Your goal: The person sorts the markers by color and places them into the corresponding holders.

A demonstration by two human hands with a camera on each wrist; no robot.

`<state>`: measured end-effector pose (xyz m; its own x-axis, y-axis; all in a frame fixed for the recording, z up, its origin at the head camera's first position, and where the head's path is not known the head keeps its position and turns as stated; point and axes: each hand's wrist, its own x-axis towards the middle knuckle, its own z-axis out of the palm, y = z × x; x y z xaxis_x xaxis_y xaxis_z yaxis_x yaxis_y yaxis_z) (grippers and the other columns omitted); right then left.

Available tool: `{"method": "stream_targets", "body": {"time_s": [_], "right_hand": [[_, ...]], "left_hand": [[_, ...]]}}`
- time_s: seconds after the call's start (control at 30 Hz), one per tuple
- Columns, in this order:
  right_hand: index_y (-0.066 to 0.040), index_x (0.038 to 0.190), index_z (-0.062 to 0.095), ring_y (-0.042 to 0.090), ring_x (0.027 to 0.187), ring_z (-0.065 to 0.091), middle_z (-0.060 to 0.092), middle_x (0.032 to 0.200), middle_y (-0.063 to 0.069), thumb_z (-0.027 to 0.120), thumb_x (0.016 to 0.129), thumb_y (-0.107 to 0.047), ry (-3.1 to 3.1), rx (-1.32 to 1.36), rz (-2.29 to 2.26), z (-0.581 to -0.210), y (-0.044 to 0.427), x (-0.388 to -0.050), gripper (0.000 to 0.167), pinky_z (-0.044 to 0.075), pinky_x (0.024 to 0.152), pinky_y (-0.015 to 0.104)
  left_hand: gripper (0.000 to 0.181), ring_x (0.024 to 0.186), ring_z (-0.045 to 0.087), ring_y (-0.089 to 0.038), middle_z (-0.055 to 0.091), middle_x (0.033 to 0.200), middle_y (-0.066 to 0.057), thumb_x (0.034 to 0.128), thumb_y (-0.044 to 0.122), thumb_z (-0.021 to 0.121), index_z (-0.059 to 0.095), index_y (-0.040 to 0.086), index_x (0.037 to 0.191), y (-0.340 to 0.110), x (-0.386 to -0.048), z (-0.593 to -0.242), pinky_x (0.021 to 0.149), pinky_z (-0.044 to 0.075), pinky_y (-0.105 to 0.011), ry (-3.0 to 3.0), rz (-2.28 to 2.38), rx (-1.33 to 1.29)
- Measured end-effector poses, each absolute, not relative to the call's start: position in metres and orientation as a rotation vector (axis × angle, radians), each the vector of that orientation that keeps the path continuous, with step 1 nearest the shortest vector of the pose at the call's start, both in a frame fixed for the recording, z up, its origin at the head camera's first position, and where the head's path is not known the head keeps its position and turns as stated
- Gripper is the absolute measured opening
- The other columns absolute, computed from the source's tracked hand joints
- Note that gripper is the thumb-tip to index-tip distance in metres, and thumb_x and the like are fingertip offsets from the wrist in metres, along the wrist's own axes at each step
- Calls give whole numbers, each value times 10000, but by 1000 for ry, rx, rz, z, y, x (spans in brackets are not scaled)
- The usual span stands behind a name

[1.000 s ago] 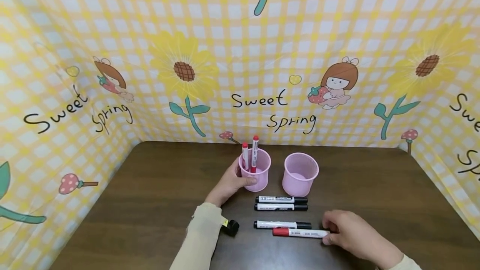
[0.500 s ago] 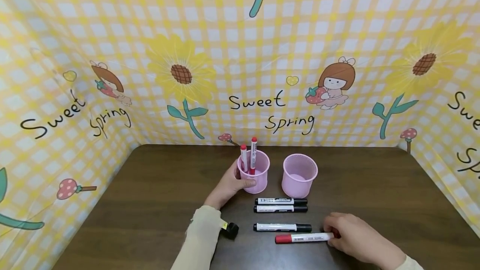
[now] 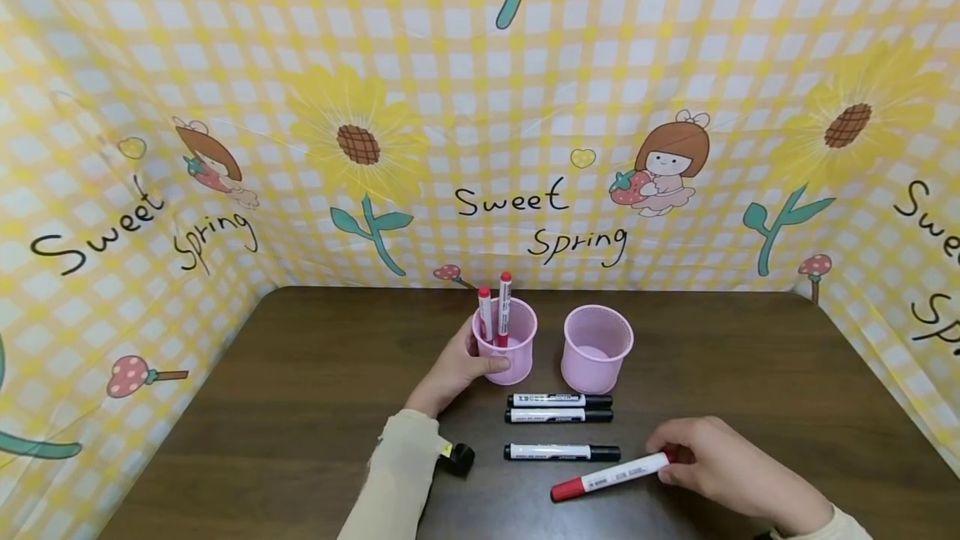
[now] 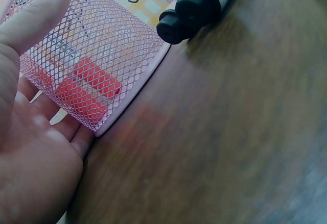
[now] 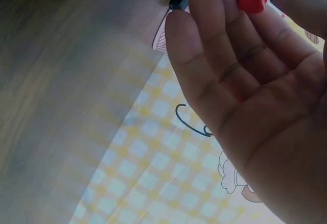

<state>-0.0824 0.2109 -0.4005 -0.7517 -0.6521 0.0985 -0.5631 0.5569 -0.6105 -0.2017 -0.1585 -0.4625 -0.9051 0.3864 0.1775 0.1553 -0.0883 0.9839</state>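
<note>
My left hand (image 3: 453, 369) grips the left pink mesh pen cup (image 3: 517, 365), its thumb across the front and the other fingers round the far side. Two red markers (image 3: 504, 311) stand in that cup; their red lower ends show through the mesh in the left wrist view. With thumb and fingers, my right hand (image 3: 720, 469) pinches the end of a red whiteboard marker (image 3: 615, 474). This marker slants, its red cap pointing left and toward me. In the right wrist view its red end (image 5: 252, 0) shows between thumb and fingers.
A second pink mesh cup (image 3: 596, 369) stands to the right of the held one. Several black markers (image 3: 547, 416) lie sideways in front of the cups. A black strap piece (image 3: 457, 460) sits at the left wrist. A yellow checked cloth (image 3: 420, 215) hangs behind the dark wooden table (image 3: 300, 440).
The red marker in my right hand has swung from nearly parallel with the black markers to a slant, its held end raised. My left hand stays on the cup.
</note>
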Motion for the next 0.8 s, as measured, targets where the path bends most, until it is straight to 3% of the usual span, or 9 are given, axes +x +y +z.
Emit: {"method": "stream_targets", "body": {"time_s": [0.37, 0.8], "right_hand": [[-273, 955, 660, -16, 745, 522, 558, 857, -204, 779, 837, -19, 2610, -1167, -1112, -394, 212, -81, 304, 458, 593, 223], [-187, 1036, 641, 139, 768, 644, 659, 895, -15, 672, 941, 15, 2361, -1145, -1478, -354, 197, -98, 225, 535, 658, 289]], "left_hand": [[824, 1274, 502, -299, 540, 1403, -136, 827, 143, 854, 387, 119, 1505, -159, -201, -463, 1059, 412, -351, 2014, 2110, 594], [878, 1290, 487, -293, 519, 1430, -153, 825, 130, 852, 342, 94, 1539, -160, -201, -461, 1061, 407, -354, 2017, 2110, 595]]}}
